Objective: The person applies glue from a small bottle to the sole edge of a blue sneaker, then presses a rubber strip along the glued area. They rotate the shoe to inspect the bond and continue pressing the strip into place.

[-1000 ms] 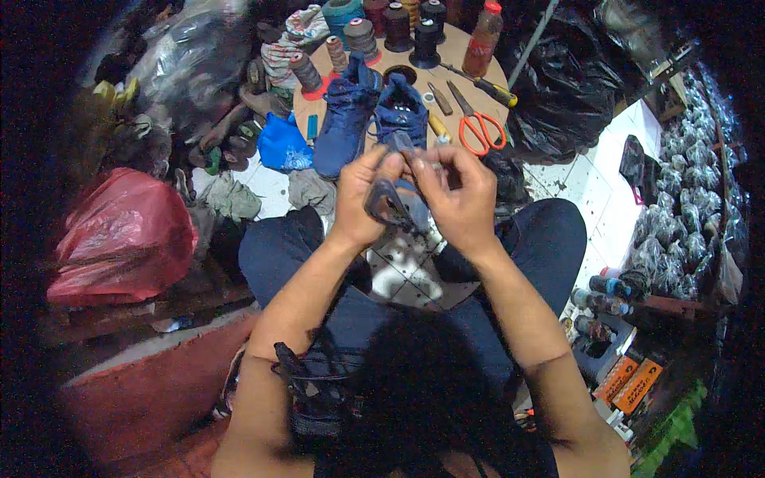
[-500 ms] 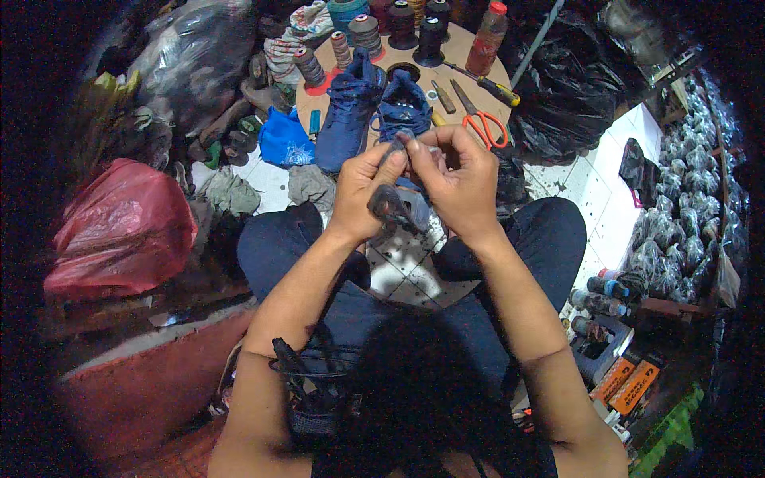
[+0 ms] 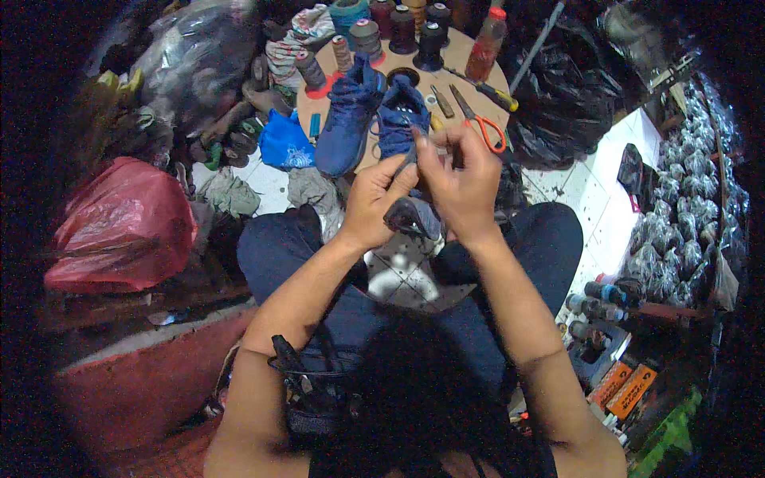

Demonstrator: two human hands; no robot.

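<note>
Fingers of my left hand pinch the top of a dark shoe held over my lap, between my knees. My right hand is closed too, its fingertips pressed together on something too small to make out, touching the left ones. Just beyond them, on the round tabletop, lie two blue shoes, orange scissors and thread spools. A red bag sits at my left.

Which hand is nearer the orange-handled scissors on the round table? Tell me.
Right. The right hand is just below the scissors; the left hand is farther to their lower left.
</note>
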